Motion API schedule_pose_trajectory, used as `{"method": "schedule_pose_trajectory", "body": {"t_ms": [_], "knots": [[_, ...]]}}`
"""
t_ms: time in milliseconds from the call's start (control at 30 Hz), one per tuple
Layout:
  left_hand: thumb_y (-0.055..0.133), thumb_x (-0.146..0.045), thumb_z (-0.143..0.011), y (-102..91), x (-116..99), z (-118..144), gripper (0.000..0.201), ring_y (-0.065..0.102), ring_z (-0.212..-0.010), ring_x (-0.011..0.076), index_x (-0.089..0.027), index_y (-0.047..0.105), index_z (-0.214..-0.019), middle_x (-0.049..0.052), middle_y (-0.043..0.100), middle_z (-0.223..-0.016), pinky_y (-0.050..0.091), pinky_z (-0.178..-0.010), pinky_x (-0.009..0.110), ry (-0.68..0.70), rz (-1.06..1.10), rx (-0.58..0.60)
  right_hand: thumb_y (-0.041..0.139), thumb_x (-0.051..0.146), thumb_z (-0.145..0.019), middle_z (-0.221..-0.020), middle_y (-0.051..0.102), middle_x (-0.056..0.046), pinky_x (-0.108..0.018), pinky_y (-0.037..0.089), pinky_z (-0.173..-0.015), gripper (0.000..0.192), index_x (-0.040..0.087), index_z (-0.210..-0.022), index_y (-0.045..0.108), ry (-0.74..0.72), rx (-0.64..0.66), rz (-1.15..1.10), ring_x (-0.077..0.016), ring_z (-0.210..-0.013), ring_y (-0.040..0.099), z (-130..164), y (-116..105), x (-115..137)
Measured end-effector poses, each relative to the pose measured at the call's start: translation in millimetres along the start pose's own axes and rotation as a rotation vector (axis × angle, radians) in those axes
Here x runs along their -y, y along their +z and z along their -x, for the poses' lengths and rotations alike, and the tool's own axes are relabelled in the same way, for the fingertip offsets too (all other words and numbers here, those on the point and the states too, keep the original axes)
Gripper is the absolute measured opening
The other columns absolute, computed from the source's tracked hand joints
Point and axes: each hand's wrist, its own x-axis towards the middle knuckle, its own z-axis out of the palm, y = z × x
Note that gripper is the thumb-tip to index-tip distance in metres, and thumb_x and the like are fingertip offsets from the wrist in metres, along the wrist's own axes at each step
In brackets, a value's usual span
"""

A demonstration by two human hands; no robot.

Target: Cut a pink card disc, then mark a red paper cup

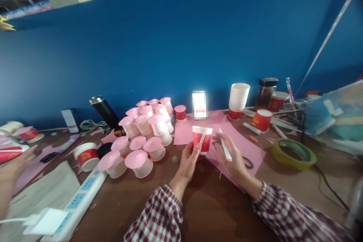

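Note:
My left hand (pixel 189 160) holds a small red paper cup (pixel 202 140) upright just above the brown table. My right hand (pixel 231 155) grips a white marker (pixel 225 148), its orange tip pointing down, close beside the cup. Under both hands lies a pink paper sheet (pixel 246 147) with black scissors (pixel 248 163) on it. To the left stands a pile of upturned white cups with pink paper discs (pixel 143 136) on top.
A white power strip (pixel 82 196) lies at front left, a black flask (pixel 105 112) behind the pile. A cup stack (pixel 238 100), jar (pixel 266 92), red cups (pixel 261 120) and green tape roll (pixel 293 154) sit right. Another person's hand (pixel 15 164) reaches in at left.

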Motion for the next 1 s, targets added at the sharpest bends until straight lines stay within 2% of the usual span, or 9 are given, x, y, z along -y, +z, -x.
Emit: {"method": "schedule_pose_trajectory", "body": {"t_ms": [167, 267, 500, 633, 867, 933, 1000], "knots": [[0.066, -0.040, -0.075, -4.4, 1, -3, 0.042, 0.062, -0.088, 0.0208, -0.017, 0.060, -0.110, 0.007, 0.068, -0.097, 0.047, -0.081, 0.032, 0.114, -0.271, -0.116, 0.048, 0.031, -0.091, -0.112, 0.058, -0.009, -0.040, 0.048, -0.088, 0.031, 0.023, -0.121, 0.047, 0.003, -0.047, -0.015, -0.0211, -0.099, 0.058, 0, -1, 0], [0.068, -0.039, -0.073, -9.9, 7, -7, 0.049, 0.060, -0.095, 0.0221, -0.017, 0.057, -0.115, 0.009, 0.066, -0.104, 0.045, -0.086, 0.034, 0.150, -0.385, -0.192, 0.048, 0.032, -0.091, -0.113, 0.058, -0.009, -0.041, 0.047, -0.089, 0.031, 0.023, -0.121, 0.047, 0.001, -0.076, 0.005, -0.0218, -0.101, 0.058, 0, -1, -1], [0.072, -0.030, -0.068, -13.3, 13, -7, 0.056, 0.054, -0.105, 0.0235, -0.021, 0.053, -0.119, 0.010, 0.054, -0.115, 0.044, -0.091, 0.039, 0.324, -0.698, -0.261, 0.048, 0.031, -0.091, -0.109, 0.058, -0.008, -0.040, 0.046, -0.088, 0.025, 0.022, -0.115, 0.048, -0.035, -0.096, 0.109, -0.0219, -0.100, 0.056, -2, -3, 1], [0.072, -0.020, -0.067, -11.1, 9, -6, 0.053, 0.051, -0.107, 0.0224, -0.024, 0.055, -0.116, 0.007, 0.053, -0.113, 0.041, -0.096, 0.040, 0.415, -0.807, -0.226, 0.050, 0.030, -0.090, -0.105, 0.059, -0.007, -0.036, 0.048, -0.083, 0.024, 0.023, -0.113, 0.049, -0.030, -0.092, 0.104, -0.0203, -0.093, 0.058, -2, -3, 3], [0.067, -0.011, -0.068, -9.8, 9, -5, 0.054, 0.047, -0.115, 0.0229, -0.026, 0.053, -0.119, 0.006, 0.052, -0.119, 0.037, -0.102, 0.043, 0.443, -0.742, -0.197, 0.055, 0.026, -0.088, -0.093, 0.061, -0.004, -0.032, 0.051, -0.075, 0.020, 0.022, -0.108, 0.053, -0.047, -0.071, 0.032, -0.0176, -0.080, 0.060, 1, -1, -1], [0.068, -0.012, -0.068, -9.4, 12, -6, 0.059, 0.046, -0.119, 0.0238, -0.026, 0.050, -0.122, 0.008, 0.049, -0.124, 0.037, -0.102, 0.042, 0.416, -0.620, -0.217, 0.055, 0.025, -0.088, -0.092, 0.060, -0.004, -0.031, 0.051, -0.074, 0.018, 0.023, -0.106, 0.053, -0.051, -0.065, 0.012, -0.0170, -0.078, 0.059, 2, -1, -1], [0.072, -0.014, -0.065, -8.6, 14, -7, 0.069, 0.046, -0.121, 0.0249, -0.025, 0.044, -0.127, 0.010, 0.046, -0.129, 0.040, -0.099, 0.040, 0.332, -0.392, -0.239, 0.055, 0.025, -0.087, -0.092, 0.060, -0.004, -0.031, 0.051, -0.073, 0.018, 0.023, -0.105, 0.053, -0.047, -0.062, 0.001, -0.0170, -0.078, 0.059, 3, -1, 0]]}}
